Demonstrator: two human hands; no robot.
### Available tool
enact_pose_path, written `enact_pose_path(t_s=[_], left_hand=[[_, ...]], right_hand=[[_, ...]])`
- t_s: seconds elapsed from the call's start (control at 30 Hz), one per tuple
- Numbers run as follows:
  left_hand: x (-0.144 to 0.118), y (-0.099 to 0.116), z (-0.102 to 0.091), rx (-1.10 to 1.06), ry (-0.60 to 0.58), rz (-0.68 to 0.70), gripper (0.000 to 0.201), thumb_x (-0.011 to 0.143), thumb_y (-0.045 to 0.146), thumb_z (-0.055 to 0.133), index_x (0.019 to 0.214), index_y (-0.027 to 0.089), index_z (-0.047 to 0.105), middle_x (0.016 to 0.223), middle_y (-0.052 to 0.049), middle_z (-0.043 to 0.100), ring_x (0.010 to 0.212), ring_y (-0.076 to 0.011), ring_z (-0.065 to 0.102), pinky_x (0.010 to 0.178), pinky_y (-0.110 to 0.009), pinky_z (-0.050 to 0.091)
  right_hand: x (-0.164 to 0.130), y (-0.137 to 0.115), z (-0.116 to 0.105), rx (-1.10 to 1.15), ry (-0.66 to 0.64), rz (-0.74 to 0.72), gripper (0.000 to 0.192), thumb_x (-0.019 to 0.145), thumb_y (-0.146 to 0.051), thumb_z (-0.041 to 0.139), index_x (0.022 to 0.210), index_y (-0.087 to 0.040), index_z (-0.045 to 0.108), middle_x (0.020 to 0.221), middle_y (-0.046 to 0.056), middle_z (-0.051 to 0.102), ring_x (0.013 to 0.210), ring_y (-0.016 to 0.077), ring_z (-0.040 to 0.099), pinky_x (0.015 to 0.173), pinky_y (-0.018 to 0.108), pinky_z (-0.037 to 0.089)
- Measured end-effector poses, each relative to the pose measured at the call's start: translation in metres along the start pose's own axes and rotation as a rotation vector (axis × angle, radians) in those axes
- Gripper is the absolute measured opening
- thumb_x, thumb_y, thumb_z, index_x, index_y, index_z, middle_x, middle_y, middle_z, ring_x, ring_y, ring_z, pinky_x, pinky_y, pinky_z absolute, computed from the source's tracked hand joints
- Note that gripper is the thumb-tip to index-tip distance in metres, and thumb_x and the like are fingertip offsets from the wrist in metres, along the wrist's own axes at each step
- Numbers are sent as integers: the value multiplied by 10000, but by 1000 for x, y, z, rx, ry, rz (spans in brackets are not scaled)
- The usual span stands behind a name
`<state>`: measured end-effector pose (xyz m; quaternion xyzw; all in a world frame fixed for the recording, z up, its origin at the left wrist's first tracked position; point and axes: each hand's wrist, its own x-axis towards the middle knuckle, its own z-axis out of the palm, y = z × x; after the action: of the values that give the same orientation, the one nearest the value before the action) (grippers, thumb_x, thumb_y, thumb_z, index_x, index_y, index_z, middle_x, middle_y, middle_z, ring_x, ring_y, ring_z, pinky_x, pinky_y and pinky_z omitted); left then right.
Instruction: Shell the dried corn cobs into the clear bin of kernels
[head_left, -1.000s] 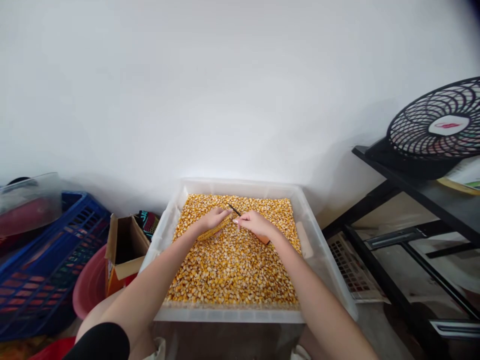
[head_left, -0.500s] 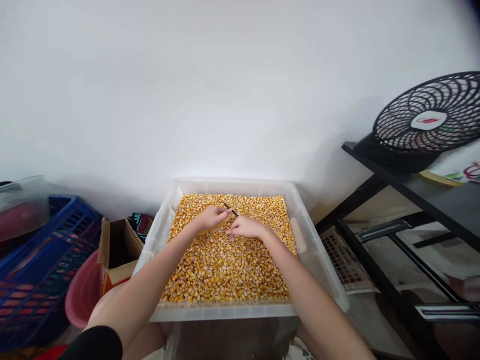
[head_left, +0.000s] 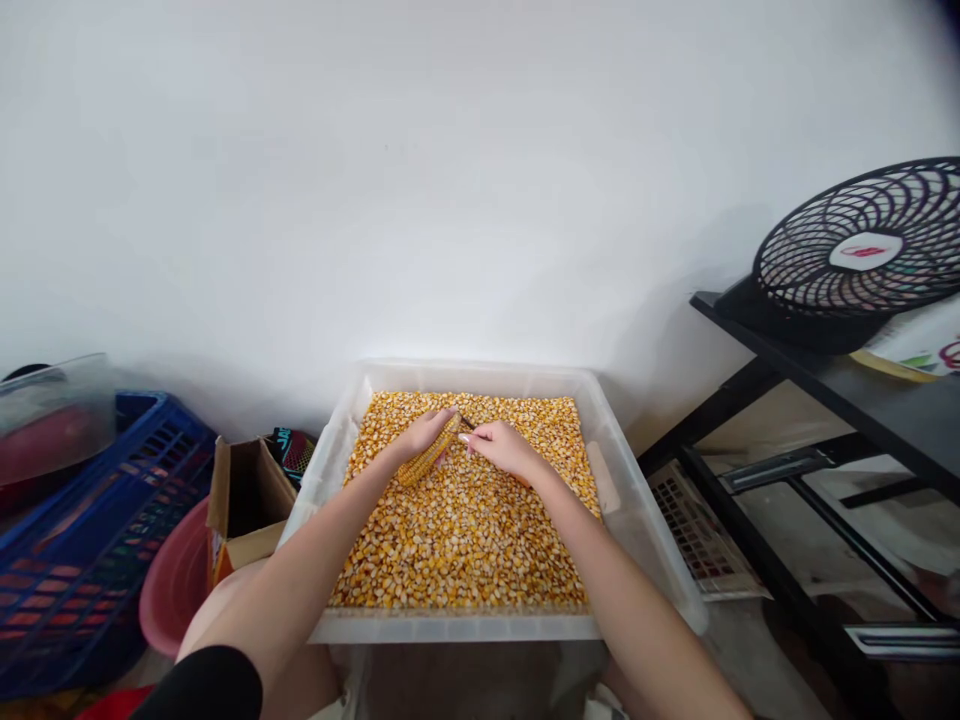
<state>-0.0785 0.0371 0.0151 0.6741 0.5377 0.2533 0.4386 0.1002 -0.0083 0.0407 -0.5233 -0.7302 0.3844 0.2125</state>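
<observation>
A clear plastic bin (head_left: 645, 540) in front of me is filled with loose yellow corn kernels (head_left: 465, 530). Over its far half, my left hand (head_left: 421, 436) grips a yellow corn cob (head_left: 429, 458) that slants down to the left. My right hand (head_left: 504, 448) holds a thin dark pointed tool (head_left: 466, 422) with an orange-brown handle end showing below the wrist; its tip rests against the upper end of the cob. Both hands hover just above the kernels.
At left stand a blue plastic crate (head_left: 82, 540), a pink basin (head_left: 176, 585) and an open cardboard box (head_left: 247, 500). At right a black metal rack (head_left: 817, 440) carries a black fan (head_left: 862, 250). A white wall rises behind the bin.
The cob, hidden under my left hand half a second ago, now shows again, slanted in that hand. My right hand has lifted slightly, and the view has shifted a little.
</observation>
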Motion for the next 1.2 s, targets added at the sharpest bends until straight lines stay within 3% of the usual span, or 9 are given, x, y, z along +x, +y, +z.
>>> enact_pose_path(t_s=[0.2, 0.4, 0.57, 0.7, 0.77, 0.93, 1.2], left_hand=[[-1, 1, 3, 64, -43, 51, 488, 774, 568, 307, 694, 150, 547, 524, -11, 548, 572, -193, 531, 571, -274, 397], [-6, 1, 2, 240, -108, 153, 487, 792, 544, 294, 593, 153, 504, 486, 10, 483, 508, -146, 460, 512, -240, 321], [-7, 2, 8, 415, -204, 293, 483, 799, 519, 314, 570, 144, 515, 487, 16, 454, 472, -108, 399, 478, -227, 245], [-5, 7, 8, 369, -101, 317, 487, 814, 523, 284, 583, 147, 489, 501, 22, 430, 506, -108, 404, 502, -221, 265], [-3, 6, 6, 330, -78, 273, 493, 806, 539, 285, 585, 147, 484, 510, 18, 441, 518, -116, 416, 512, -225, 283], [3, -4, 3, 176, -71, 107, 504, 771, 595, 288, 621, 156, 487, 515, 9, 458, 562, -160, 467, 536, -250, 344], [4, -2, 5, 142, -26, 61, 482, 753, 594, 315, 618, 159, 475, 550, -5, 496, 612, -181, 487, 554, -261, 371]], right_hand=[[2, 2, 2, -51, -44, 18, 447, 799, -500, 413, 694, -126, 632, 448, -46, 356, 437, 71, 303, 467, 211, 200], [4, 7, 3, -189, -49, -74, 413, 811, -424, 424, 583, -124, 592, 456, -27, 415, 459, 69, 333, 486, 213, 207], [3, 11, 10, -259, -237, -79, 343, 773, -358, 483, 546, -127, 594, 426, -36, 411, 436, 62, 315, 478, 216, 205], [4, 11, 20, -315, -441, -57, 232, 705, -281, 563, 524, -141, 602, 401, -40, 415, 420, 64, 321, 472, 216, 216], [5, 10, 18, -266, -371, -46, 272, 743, -338, 528, 585, -144, 633, 417, -35, 428, 422, 68, 332, 471, 216, 220], [6, 12, 5, -138, -46, -39, 438, 819, -467, 398, 667, -129, 632, 463, -30, 428, 449, 72, 347, 483, 209, 219], [10, 18, 12, -124, -37, -62, 431, 818, -462, 405, 632, -129, 606, 480, -30, 435, 477, 73, 377, 495, 204, 229]])
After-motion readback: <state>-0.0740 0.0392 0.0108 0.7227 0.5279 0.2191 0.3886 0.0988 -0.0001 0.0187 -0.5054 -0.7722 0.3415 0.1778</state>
